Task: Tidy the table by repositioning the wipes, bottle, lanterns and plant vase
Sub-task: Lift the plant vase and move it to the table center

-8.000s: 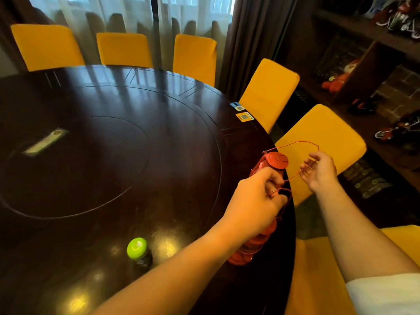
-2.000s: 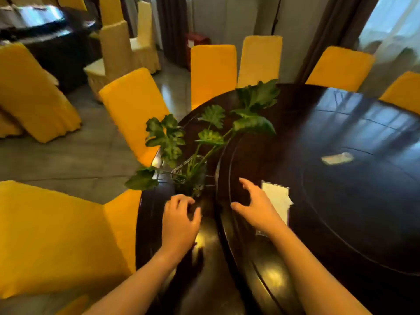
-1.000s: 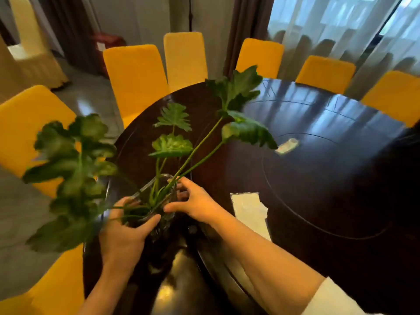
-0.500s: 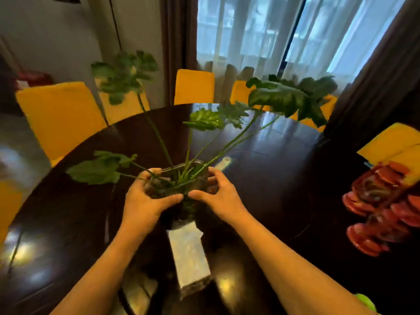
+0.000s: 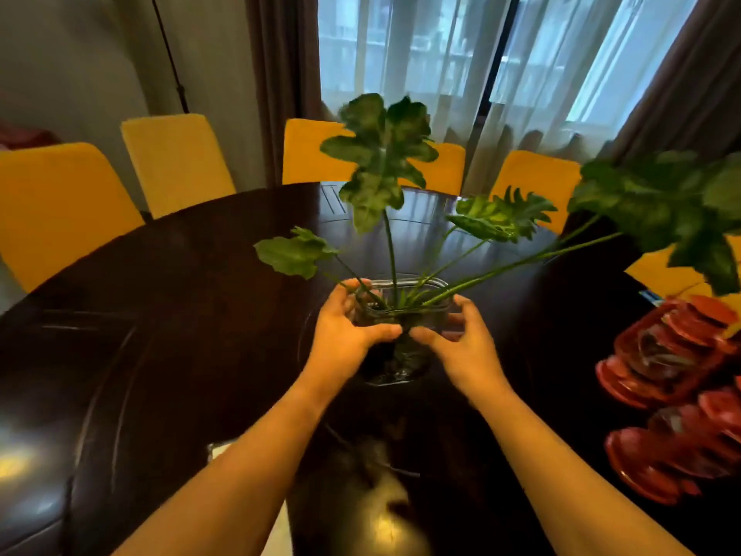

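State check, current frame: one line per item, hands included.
Glass plant vase: upright, on or just above the table, held on both sides.
Left hand: grip closed on the vase's left side.
Right hand: grip on the vase's right side.
Red lanterns: collapsed flat, lying at the table's right edge, untouched.
Wipes pack: mostly hidden behind the left forearm.

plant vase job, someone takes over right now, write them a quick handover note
Left hand and right hand: both clasp the clear glass vase of green leafy stems, one per side, over the middle of the dark round table.
Red lanterns: grouped at the table's right edge.
Wipes and bottle: cannot be made out clearly.
Done: lanterns look placed.
Left: set the vase down, release it, check wipes and bottle.
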{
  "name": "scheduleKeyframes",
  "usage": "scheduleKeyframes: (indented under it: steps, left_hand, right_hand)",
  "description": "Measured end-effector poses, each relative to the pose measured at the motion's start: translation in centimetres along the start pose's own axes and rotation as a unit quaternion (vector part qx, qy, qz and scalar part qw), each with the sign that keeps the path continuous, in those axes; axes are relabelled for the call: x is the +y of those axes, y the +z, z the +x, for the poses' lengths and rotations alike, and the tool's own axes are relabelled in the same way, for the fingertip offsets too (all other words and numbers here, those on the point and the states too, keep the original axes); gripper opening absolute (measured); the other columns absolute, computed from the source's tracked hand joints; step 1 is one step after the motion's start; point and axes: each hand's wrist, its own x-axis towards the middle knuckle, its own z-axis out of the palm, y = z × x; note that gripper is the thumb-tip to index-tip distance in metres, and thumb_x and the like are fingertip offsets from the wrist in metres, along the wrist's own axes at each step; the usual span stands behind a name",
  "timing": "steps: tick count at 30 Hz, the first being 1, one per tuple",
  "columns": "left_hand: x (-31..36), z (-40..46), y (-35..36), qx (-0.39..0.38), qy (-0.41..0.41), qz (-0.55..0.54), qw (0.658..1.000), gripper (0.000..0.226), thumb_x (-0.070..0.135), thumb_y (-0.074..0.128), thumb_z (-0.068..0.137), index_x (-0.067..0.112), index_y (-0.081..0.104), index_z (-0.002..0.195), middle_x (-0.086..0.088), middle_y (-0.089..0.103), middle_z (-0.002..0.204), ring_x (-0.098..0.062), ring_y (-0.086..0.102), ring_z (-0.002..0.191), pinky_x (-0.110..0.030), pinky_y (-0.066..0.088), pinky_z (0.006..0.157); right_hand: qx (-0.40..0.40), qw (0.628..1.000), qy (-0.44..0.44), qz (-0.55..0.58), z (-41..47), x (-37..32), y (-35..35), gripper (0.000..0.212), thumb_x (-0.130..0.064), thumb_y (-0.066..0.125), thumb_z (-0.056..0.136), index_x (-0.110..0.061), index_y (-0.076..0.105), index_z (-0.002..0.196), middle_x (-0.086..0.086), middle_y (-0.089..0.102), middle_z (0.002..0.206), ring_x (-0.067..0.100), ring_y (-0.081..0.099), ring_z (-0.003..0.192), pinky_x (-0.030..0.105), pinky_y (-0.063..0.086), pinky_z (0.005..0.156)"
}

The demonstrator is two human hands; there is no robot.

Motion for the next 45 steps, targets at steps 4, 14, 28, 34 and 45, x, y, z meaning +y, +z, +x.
scheduleKeyframes:
  steps: [4,14,28,34,45]
  left_hand:
    - [-2.1,2.8,2.7,-0.040,-0.011,-0.006,0.999,0.067,-0.021,0.079,0.059,0.014,0.047,0.106,-0.001,0.064,0.097,-0.002,0.066,0.086,-0.018,0.053,0.077]
    - [-6.8,6.5,5.9,-0.075,-0.007,-0.007,0.997,0.063,-0.020,0.075,0.064,0.021,0.047,0.102,-0.004,0.064,0.098,-0.012,0.065,0.086,-0.023,0.056,0.079]
    - [-7.8,8.5,7.0,-0.077,-0.012,-0.020,0.997,0.061,-0.020,0.074,0.064,0.023,0.051,0.101,-0.002,0.067,0.099,-0.006,0.069,0.083,-0.024,0.059,0.076]
    - [-8.4,8.5,6.9,-0.083,-0.021,-0.016,0.996,0.061,-0.020,0.073,0.066,0.016,0.048,0.108,-0.004,0.066,0.102,-0.007,0.070,0.084,-0.024,0.059,0.076]
    - [-10.0,8.1,6.8,-0.080,-0.039,-0.016,0.996,0.063,-0.022,0.072,0.065,0.015,0.046,0.109,-0.003,0.066,0.101,-0.006,0.070,0.081,-0.024,0.059,0.072]
  right_hand:
    - [0.017,1.000,0.006,0.010,2.6,2.6,-1.4,0.059,-0.017,0.086,0.066,-0.035,0.053,0.111,-0.003,0.068,0.100,0.007,0.069,0.081,0.019,0.053,0.068]
    - [0.033,0.998,0.039,-0.033,5.8,6.2,-2.4,0.071,-0.057,0.078,0.047,-0.042,0.048,0.109,-0.001,0.068,0.104,0.017,0.068,0.092,0.040,0.056,0.083]
    - [0.023,0.995,0.037,-0.088,8.3,7.2,-3.4,0.064,-0.052,0.081,0.058,-0.041,0.045,0.110,-0.008,0.063,0.097,0.011,0.062,0.090,0.033,0.053,0.078]
    - [0.016,0.995,0.049,-0.087,8.4,7.7,-3.1,0.071,-0.049,0.082,0.062,-0.035,0.045,0.120,-0.002,0.062,0.110,0.018,0.061,0.100,0.041,0.053,0.086]
    - [0.002,0.993,0.063,-0.100,8.2,9.0,-2.5,0.071,-0.046,0.082,0.067,-0.030,0.044,0.125,0.000,0.060,0.119,0.021,0.060,0.107,0.041,0.052,0.088]
